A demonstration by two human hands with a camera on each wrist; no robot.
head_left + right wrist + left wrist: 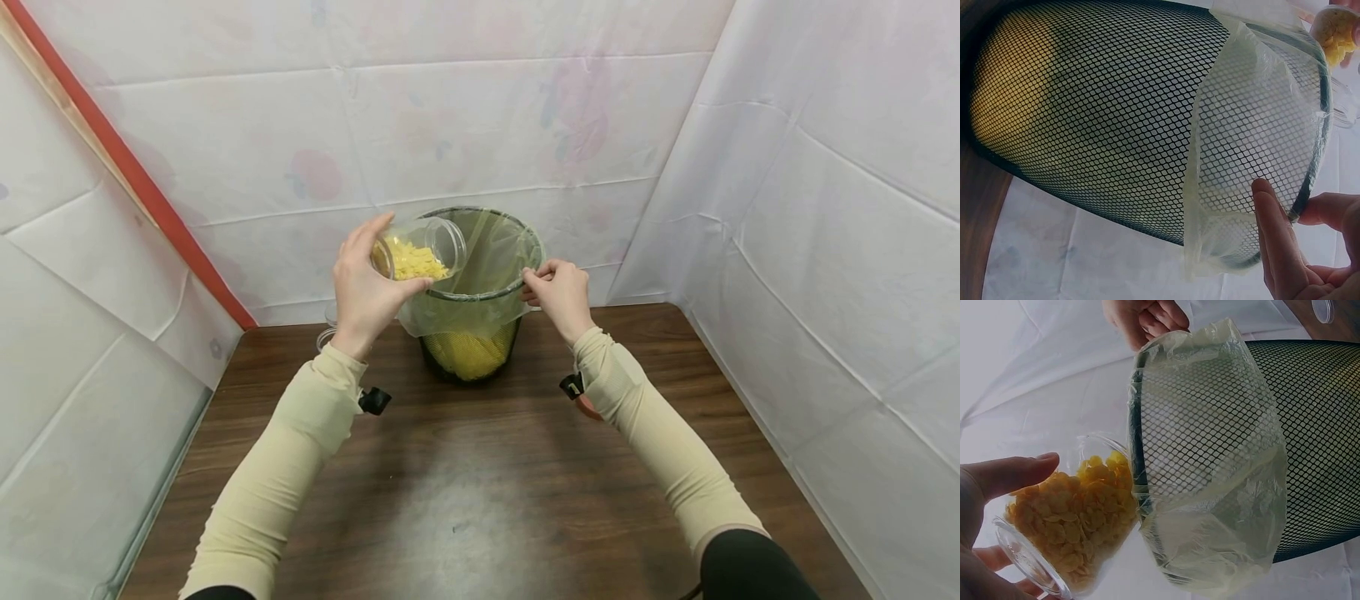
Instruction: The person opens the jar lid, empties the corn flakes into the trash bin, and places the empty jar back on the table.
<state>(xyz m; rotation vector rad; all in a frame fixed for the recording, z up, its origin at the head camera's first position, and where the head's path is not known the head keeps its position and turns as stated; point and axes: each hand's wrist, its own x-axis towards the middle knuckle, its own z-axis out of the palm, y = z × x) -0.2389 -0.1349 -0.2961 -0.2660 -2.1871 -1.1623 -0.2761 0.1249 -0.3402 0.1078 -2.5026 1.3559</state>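
Note:
My left hand (367,279) grips a clear jar (427,237) of yellow flakes (416,260). The jar lies tilted on its side, mouth toward the black mesh wastebasket (472,358). In the left wrist view the flakes (1079,512) fill much of the jar, whose mouth end is beside the wastebasket's rim. A pale yellow translucent bag (1229,506) lines the wastebasket and folds over its rim. My right hand (558,296) pinches the rim and bag at the right side, thumb and fingers on either side in the right wrist view. Yellow contents (1013,75) show through the lower mesh.
The wastebasket stands on a brown wooden table (465,500) near the back wall. Clear plastic pieces (324,337) sit behind my left wrist. A reddish round object (588,407) is partly hidden under my right wrist. White sheets (487,125) enclose the back and sides.

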